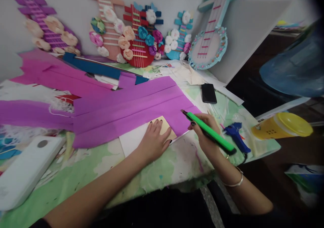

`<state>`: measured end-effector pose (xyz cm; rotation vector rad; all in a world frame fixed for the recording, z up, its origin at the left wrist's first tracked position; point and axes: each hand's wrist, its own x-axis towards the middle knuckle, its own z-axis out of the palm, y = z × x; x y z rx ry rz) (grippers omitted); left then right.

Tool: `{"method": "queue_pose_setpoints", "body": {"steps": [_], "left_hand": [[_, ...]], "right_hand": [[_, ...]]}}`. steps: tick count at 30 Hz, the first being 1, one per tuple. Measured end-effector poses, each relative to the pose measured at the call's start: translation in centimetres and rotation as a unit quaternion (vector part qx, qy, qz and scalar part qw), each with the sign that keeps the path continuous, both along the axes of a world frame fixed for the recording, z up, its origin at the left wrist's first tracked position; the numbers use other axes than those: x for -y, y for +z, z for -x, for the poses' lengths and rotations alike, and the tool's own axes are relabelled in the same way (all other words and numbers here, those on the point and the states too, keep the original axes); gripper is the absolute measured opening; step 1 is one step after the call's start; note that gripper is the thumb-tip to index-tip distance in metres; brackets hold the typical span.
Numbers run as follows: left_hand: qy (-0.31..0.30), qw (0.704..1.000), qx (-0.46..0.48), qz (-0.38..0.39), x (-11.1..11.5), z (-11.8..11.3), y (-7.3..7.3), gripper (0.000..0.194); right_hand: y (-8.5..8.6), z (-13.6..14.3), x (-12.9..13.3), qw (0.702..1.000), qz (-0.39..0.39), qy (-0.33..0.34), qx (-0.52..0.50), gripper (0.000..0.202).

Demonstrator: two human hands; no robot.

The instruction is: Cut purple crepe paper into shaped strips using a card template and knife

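My right hand (209, 133) grips a green utility knife (211, 130), its dark tip pointing up and left over the purple crepe paper (131, 103). Flat on a small pale yellow card (165, 126) lies my left hand (155, 138), fingers spread. Under that card is a white sheet (133, 140), which overlaps the near edge of the purple paper. The purple paper is spread across the middle of the table with long creases running along it. Whether the knife's blade is out is too small to tell.
A blue glue gun (238, 137) and a yellow lidded cup (280, 126) stand right of my hand. A black phone (209, 93) lies behind. At left are a white device (27, 170) and pink paper (60, 73). Several decorated instrument shapes, one red (141, 54), lean on the wall.
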<state>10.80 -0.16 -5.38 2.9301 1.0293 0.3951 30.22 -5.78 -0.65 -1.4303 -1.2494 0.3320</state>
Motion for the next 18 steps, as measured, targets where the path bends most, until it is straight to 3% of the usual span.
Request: {"method": "queue_pose_setpoints", "body": {"steps": [2,4,8,14,18], "left_hand": [[0.006,1.0,-0.003,0.001,0.1,0.0,-0.1,0.047],[0.009,1.0,-0.001,-0.001,0.1,-0.1,-0.3,0.049],[0.014,1.0,0.017,-0.003,0.1,-0.1,-0.6,0.05],[0.02,0.999,0.031,0.01,0.2,-0.2,-0.5,0.051],[0.017,0.999,0.024,0.011,0.1,-0.2,-0.5,0.052]], "right_hand": [[1.5,0.2,-2.9,0.995,0.019,0.086,-0.037,0.022],[1.8,0.7,-5.8,0.983,0.061,0.155,-0.076,0.025],[-0.3,1.7,-9.8,0.932,0.154,0.245,-0.22,0.033],[-2.7,1.9,-11.5,0.843,0.244,0.296,-0.378,0.029],[-3.3,1.5,-11.9,0.824,0.243,0.318,-0.401,0.028]]}}
